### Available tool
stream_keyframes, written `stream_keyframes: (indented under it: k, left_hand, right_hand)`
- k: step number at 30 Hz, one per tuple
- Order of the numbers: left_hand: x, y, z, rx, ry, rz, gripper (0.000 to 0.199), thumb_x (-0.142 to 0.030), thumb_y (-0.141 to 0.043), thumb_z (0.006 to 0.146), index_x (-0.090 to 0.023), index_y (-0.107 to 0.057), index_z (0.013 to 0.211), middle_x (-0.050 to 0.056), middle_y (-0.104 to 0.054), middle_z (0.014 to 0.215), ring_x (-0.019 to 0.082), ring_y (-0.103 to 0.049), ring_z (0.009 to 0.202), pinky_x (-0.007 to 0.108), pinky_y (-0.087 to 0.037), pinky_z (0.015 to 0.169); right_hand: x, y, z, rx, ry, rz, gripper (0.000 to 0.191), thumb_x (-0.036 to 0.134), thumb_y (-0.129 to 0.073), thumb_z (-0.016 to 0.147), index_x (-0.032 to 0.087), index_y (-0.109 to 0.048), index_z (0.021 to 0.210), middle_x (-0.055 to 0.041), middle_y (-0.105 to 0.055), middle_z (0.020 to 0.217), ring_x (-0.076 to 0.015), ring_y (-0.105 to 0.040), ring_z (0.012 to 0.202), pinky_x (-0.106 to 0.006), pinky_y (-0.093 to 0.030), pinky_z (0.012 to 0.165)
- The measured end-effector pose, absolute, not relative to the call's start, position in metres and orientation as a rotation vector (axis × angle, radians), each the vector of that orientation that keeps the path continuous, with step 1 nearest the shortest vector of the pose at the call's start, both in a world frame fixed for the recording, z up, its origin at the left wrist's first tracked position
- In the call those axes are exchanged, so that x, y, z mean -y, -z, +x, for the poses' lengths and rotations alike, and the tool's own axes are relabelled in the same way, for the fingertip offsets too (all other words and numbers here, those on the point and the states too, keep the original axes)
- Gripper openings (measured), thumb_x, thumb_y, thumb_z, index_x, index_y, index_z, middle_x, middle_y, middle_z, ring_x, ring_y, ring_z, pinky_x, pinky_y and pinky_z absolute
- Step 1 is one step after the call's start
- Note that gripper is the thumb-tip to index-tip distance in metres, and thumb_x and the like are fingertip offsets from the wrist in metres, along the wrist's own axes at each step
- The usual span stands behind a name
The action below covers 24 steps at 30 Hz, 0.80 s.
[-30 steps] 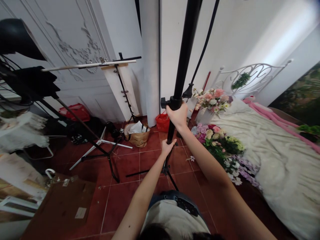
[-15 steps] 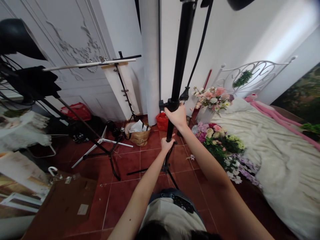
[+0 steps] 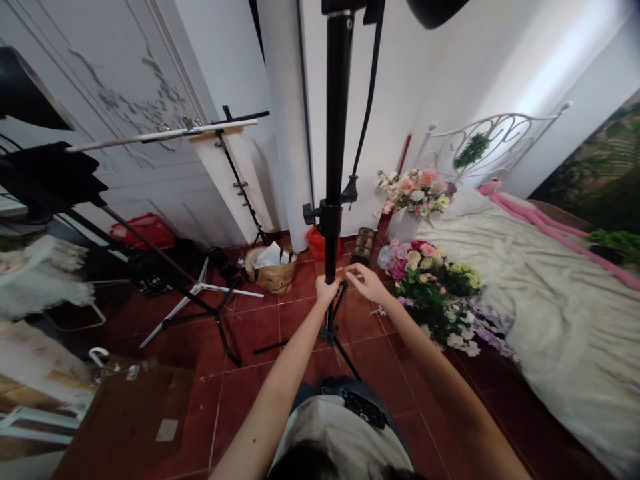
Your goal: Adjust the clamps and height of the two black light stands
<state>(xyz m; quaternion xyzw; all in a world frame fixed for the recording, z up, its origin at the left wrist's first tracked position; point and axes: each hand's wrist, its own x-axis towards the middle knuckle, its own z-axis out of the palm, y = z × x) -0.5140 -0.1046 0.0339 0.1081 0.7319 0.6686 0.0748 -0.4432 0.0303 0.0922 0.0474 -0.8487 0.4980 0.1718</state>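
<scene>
A black light stand [image 3: 338,113] rises upright in front of me, its legs spread on the red tiles. My left hand [image 3: 327,291] is wrapped round the lower part of its pole. Beside the pole, to the right, my right hand [image 3: 366,281] is apart from it, fingers loosely spread and slightly bent, with nothing visible in them. A collar with a knob [image 3: 311,214] sits on the pole above both hands. A black cable with a plug [image 3: 351,190] hangs just right of the pole.
Another stand with black and white legs [image 3: 200,287] is at the left, near a woven basket [image 3: 274,270] and a red bag [image 3: 145,231]. Artificial flowers [image 3: 417,263] and a bed with a cream cover [image 3: 545,300] are at the right. A cardboard box [image 3: 135,413] lies lower left.
My right hand has let go of the pole at the collar and moved down beside my left hand. The pole looks more upright and further left in view. My left hand still grips it.
</scene>
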Motion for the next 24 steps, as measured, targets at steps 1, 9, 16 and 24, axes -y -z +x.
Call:
stream_keyframes:
  k: [1,9,16,24]
  left_hand:
    - [0.105,-0.034,-0.514,-2.201,-2.016,0.345,0.036,-0.025,-0.059,0.068,-0.014,-0.070,0.100,0.003,-0.067,0.066,0.008,-0.051,0.048,0.019,-0.040,0.047]
    - [0.104,-0.033,-0.513,-2.179,-2.067,0.377,0.034,-0.024,-0.061,0.067,-0.016,-0.070,0.099,0.003,-0.066,0.071,0.010,-0.054,0.056,0.021,-0.044,0.057]
    - [0.105,-0.034,-0.513,-2.193,-2.057,0.392,0.033,-0.024,-0.061,0.067,-0.016,-0.070,0.098,0.002,-0.064,0.069,0.009,-0.052,0.056,0.021,-0.043,0.058]
    - [0.105,-0.034,-0.511,-2.196,-2.066,0.349,0.035,-0.021,-0.060,0.066,-0.017,-0.067,0.101,0.000,-0.060,0.068,0.009,-0.052,0.056,0.021,-0.044,0.059]
  right_hand:
    - [-0.029,-0.073,-0.439,2.413,-1.431,0.052,0.032,0.047,-0.043,0.088,0.019,-0.056,0.100,-0.0077,-0.064,0.098,-0.0180,-0.062,0.090,-0.033,-0.051,0.081]
    - [-0.014,-0.016,-0.445,2.362,-1.548,-0.060,0.034,0.045,-0.031,0.091,0.023,-0.051,0.108,-0.0071,-0.060,0.114,-0.0173,-0.055,0.109,-0.034,-0.039,0.098]
    - [-0.002,-0.016,-0.459,2.264,-1.546,-0.296,0.037,0.053,-0.034,0.088,0.020,-0.049,0.098,-0.0079,-0.062,0.096,-0.0186,-0.060,0.088,-0.031,-0.046,0.083]
    - [0.001,-0.012,-0.447,2.337,-1.393,-0.403,0.049,0.054,-0.021,0.091,0.021,-0.056,0.084,-0.0075,-0.063,0.085,-0.0204,-0.059,0.083,-0.030,-0.043,0.078]
